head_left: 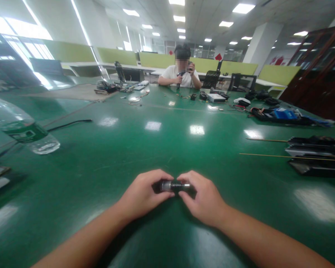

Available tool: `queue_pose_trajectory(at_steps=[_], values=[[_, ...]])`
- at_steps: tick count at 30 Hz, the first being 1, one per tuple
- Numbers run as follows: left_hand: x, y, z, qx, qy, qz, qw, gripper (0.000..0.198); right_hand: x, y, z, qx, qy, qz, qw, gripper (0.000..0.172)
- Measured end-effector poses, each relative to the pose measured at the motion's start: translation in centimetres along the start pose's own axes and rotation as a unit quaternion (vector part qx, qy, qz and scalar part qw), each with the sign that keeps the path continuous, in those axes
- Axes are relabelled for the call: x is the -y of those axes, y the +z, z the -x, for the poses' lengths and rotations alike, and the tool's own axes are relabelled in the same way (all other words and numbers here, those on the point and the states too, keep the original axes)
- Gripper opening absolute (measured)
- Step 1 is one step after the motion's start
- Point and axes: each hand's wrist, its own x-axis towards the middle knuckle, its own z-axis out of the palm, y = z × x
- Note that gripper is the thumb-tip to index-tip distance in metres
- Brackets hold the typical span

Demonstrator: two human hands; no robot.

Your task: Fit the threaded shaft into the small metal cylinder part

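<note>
A short dark cylinder with a greyish, shiny section and a ribbed middle [175,186] lies crosswise between my two hands, just above or on the green table [167,149]. It resembles a small flashlight, but its exact kind is not clear. My left hand [145,193] curls its thumb and fingers around the left end. Around the right end, the thumb and fingers of my right hand [202,195] are closed in the same way. Both fingertips nearly meet at the middle. The outer ends of the cylinder are partly hidden by the hands.
A clear plastic bottle [25,130] with a green label stands at left, near a black cable [69,124]. Black objects with thin sticks [318,152] lie at right. Across the table a person [181,74] holds dark items, with electronics [111,87] and a tool tray [284,115] nearby.
</note>
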Motion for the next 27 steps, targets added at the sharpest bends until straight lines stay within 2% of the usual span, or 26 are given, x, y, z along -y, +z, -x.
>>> queue_pose_trajectory(at_steps=[13, 18, 27], values=[[0.03, 0.42, 0.03, 0.007, 0.025, 0.014, 1.000, 0.020, 0.20, -0.07, 0.05, 0.007, 0.002, 0.002, 1.000, 0.016], [0.16, 0.84, 0.16, -0.008, 0.032, 0.002, 0.999, 0.028, 0.09, -0.07, 0.07, 0.015, 0.005, 0.008, 1.000, 0.013], [-0.40, 0.97, 0.36, -0.036, 0.040, 0.018, 0.998, 0.016, -0.25, -0.20, -0.13, 0.026, -0.020, -0.027, 0.999, 0.009]])
